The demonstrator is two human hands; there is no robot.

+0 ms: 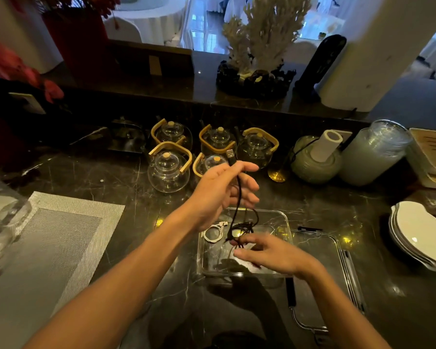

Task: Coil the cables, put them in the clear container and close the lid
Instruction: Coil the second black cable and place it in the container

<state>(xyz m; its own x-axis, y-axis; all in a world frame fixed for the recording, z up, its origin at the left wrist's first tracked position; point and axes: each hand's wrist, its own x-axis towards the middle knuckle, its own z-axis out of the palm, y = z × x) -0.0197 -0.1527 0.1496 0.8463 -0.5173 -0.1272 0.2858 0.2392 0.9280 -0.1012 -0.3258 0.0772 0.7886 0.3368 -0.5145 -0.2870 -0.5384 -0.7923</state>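
Observation:
My left hand (222, 190) is raised above the clear container (285, 217) and pinches a black cable (238, 197) just below its USB plug, which sticks up past my fingers. The cable hangs down into a loose tangle over the container. My right hand (267, 253) is lower, over the container's middle, with its fingertips on that tangle. A coiled white cable (213, 233) lies inside the container at its left side. The clear lid (337, 250) with black clips lies flat on the counter just right of the container.
Several glass teapots (168, 170) with wooden handles stand behind the container. A grey woven placemat (43, 245) lies left. Stacked white dishes (420, 233) sit right, pale jars (373, 154) behind them. A metal tool (305, 321) lies near the front edge.

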